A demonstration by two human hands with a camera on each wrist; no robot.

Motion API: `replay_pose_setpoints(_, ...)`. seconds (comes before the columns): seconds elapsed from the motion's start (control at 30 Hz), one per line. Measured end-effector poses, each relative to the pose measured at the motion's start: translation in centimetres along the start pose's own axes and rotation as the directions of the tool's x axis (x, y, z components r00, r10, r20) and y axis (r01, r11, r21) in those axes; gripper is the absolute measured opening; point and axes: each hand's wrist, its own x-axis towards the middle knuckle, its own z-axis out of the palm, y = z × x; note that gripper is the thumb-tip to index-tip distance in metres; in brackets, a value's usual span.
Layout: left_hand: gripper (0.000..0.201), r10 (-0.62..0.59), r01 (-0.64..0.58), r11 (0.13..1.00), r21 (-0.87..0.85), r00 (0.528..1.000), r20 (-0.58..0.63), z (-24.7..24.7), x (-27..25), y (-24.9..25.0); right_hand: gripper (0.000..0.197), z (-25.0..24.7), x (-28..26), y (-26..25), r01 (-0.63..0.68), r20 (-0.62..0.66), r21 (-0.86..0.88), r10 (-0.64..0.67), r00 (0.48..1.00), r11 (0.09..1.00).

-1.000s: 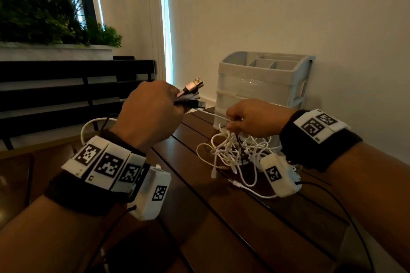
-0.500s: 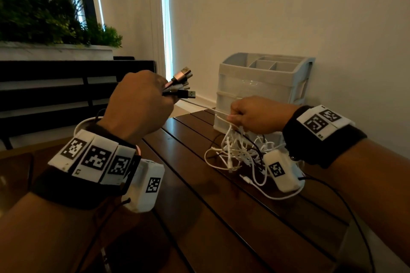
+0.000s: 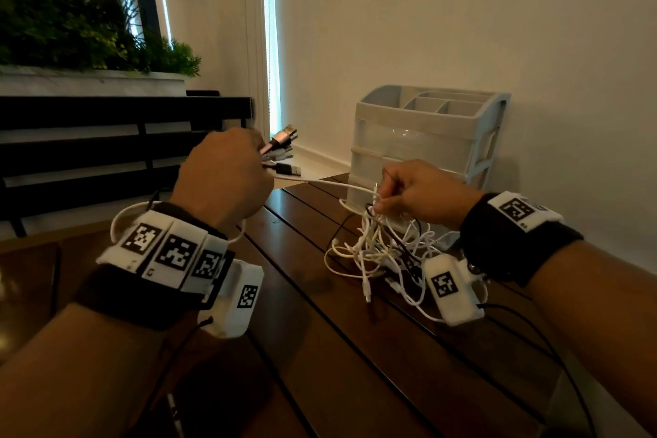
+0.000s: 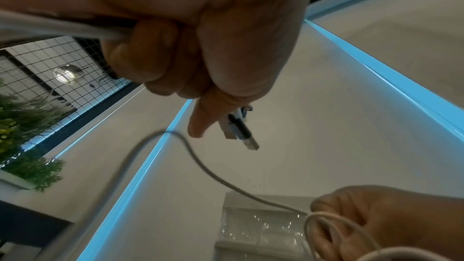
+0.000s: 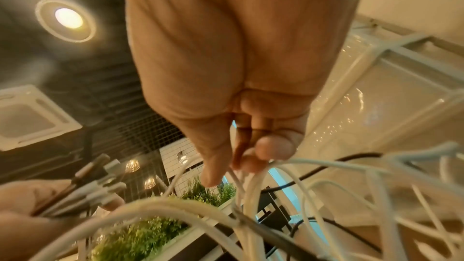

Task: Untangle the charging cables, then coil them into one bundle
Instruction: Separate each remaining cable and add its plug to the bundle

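Observation:
My left hand (image 3: 227,178) is raised above the table's left part and grips several cable ends in a fist; their USB plugs (image 3: 281,149) stick out past the thumb, one pink, one black (image 4: 242,132). A white cable (image 3: 320,183) runs taut from that fist to my right hand (image 3: 416,192). My right hand (image 5: 241,158) pinches white strands at the top of a tangle of white and black charging cables (image 3: 384,252), which hangs down onto the dark wooden table (image 3: 320,348). Loose connector ends (image 3: 368,290) trail on the slats.
A grey plastic drawer organiser (image 3: 423,142) stands on the table against the wall just behind the tangle. A black slatted bench (image 3: 106,146) and a planter with green plants (image 3: 81,28) lie to the left. Thin black wires from the wrist cameras cross the near table.
My left hand has moved right and down a little with the plug ends. My right hand has stayed near the organiser, holding the tangle's top, with the white cable still stretched between both hands.

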Motion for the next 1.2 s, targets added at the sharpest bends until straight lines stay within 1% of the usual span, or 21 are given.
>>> replay_pose_setpoints(0.07, 0.010, 0.002, -0.002, 1.000, -0.023, 1.000, 0.022, 0.6, -0.4, 0.5, 0.012, 0.4, -0.3, 0.0, 0.000, 0.020, 0.118, -0.003, 1.000, 0.993)
replay_pose_setpoints(0.13, 0.006, 0.076, -0.072, 0.994, -0.082, 0.996, 0.046, 1.2, -1.0, 1.8, 0.010, 0.8, -0.4, -0.1, -0.008, 0.050, 0.153, 0.001, 0.999, 0.988)
replay_pose_setpoints(0.23, 0.007, 0.215, -0.196, 0.966, -0.171, 0.972, 0.098, 2.5, -1.9, 3.7, 0.009, 1.1, -0.4, -0.6, 0.028, 0.115, 0.043, -0.033, 0.993, 0.999)
replay_pose_setpoints(0.37, 0.018, 0.269, -0.223, 0.949, -0.222, 0.941, 0.207, 4.6, -3.0, 4.1, 0.037, 1.4, -0.7, -1.2, 0.144, 0.181, -0.030, -0.136, 0.974, 0.989)
replay_pose_setpoints(0.43, 0.018, 0.273, -0.223, 0.951, -0.213, 0.930, 0.245, 5.0, -3.0, 3.7, 0.047, 1.4, -0.9, -1.3, 0.177, 0.187, -0.035, -0.168, 0.968, 0.984)
replay_pose_setpoints(0.47, 0.016, 0.276, -0.227, 0.952, -0.206, 0.927, 0.254, 5.0, -3.0, 3.7, 0.044, 1.5, -1.0, -1.3, 0.190, 0.180, -0.050, -0.178, 0.967, 0.980)
replay_pose_setpoints(0.5, 0.015, 0.282, -0.236, 0.952, -0.196, 0.925, 0.253, 5.0, -2.9, 3.6, 0.034, 1.6, -0.9, -1.3, 0.198, 0.174, -0.091, -0.180, 0.968, 0.976)
replay_pose_setpoints(0.53, 0.013, 0.285, -0.247, 0.953, -0.178, 0.928, 0.239, 4.8, -2.8, 3.7, 0.023, 1.8, -0.8, -1.3, 0.197, 0.175, -0.160, -0.169, 0.970, 0.967)
replay_pose_setpoints(0.57, 0.012, 0.282, -0.251, 0.955, -0.159, 0.936, 0.213, 4.4, -2.7, 3.7, 0.019, 1.9, -0.7, -1.4, 0.189, 0.180, -0.270, -0.143, 0.973, 0.944)
replay_pose_setpoints(0.63, 0.011, 0.257, -0.241, 0.963, -0.118, 0.955, 0.149, 3.5, -2.3, 3.6, 0.023, 2.1, -0.4, -1.5, 0.174, 0.205, -0.483, -0.082, 0.975, 0.858)
replay_pose_setpoints(0.7, 0.013, 0.248, -0.242, 0.967, -0.079, 0.965, 0.081, 2.5, -1.9, 3.3, 0.018, 1.9, -0.3, -1.9, 0.176, 0.232, -0.568, -0.048, 0.971, 0.804)
replay_pose_setpoints(0.77, 0.016, 0.249, -0.246, 0.966, -0.086, 0.968, 0.028, 1.4, -1.6, 3.1, 0.012, 1.4, -0.1, -2.3, 0.180, 0.246, -0.591, -0.037, 0.968, 0.787)
replay_pose_setpoints(0.8, 0.016, 0.246, -0.244, 0.965, -0.092, 0.969, 0.007, 0.9, -1.5, 3.1, 0.015, 1.0, 0.0, -2.5, 0.185, 0.233, -0.608, -0.048, 0.971, 0.772)
replay_pose_setpoints(0.83, 0.016, 0.241, -0.241, 0.966, -0.093, 0.970, -0.016, 0.4, -1.4, 3.0, 0.016, 0.6, 0.1, -2.8, 0.187, 0.188, -0.630, -0.085, 0.978, 0.754)
replay_pose_setpoints(0.87, 0.017, 0.234, -0.237, 0.967, -0.094, 0.971, -0.044, -0.1, -1.3, 3.0, 0.016, 0.3, 0.3, -2.8, 0.179, 0.104, -0.649, -0.147, 0.984, 0.739)
replay_pose_setpoints(0.93, 0.020, 0.218, -0.229, 0.967, -0.113, 0.971, -0.100, -0.8, -1.2, 2.9, 0.017, 0.0, 0.6, -2.6, 0.146, -0.086, -0.665, -0.269, 0.959, 0.733)
replay_pose_setpoints(0.97, 0.022, 0.213, -0.228, 0.966, -0.125, 0.970, -0.118, -1.1, -1.2, 3.0, 0.018, 0.1, 0.7, -2.4, 0.129, -0.137, -0.669, -0.292, 0.947, 0.732)
replay_pose_setpoints(1.0, 0.023, 0.214, -0.230, 0.964, -0.132, 0.969, -0.125, -1.2, -1.2, 3.1, 0.018, 0.2, 0.9, -2.2, 0.119, -0.138, -0.683, -0.287, 0.948, 0.721)
replay_pose_setpoints(1.07, 0.025, 0.220, -0.233, 0.964, -0.126, 0.969, -0.110, -1.0, -1.5, 3.5, 0.016, 0.5, 1.0, -1.8, 0.137, -0.059, -0.695, -0.246, 0.968, 0.705)
replay_pose_setpoints(1.13, 0.027, 0.215, -0.226, 0.968, -0.110, 0.971, -0.100, -0.8, -1.5, 3.6, 0.016, 0.6, 0.8, -1.2, 0.140, 0.028, -0.633, -0.159, 0.987, 0.761)
replay_pose_setpoints(1.2, 0.029, 0.198, -0.207, 0.974, -0.096, 0.975, -0.095, -0.7, -1.2, 3.0, 0.019, 0.6, 0.4, -0.6, 0.111, 0.036, -0.522, -0.109, 0.993, 0.846)
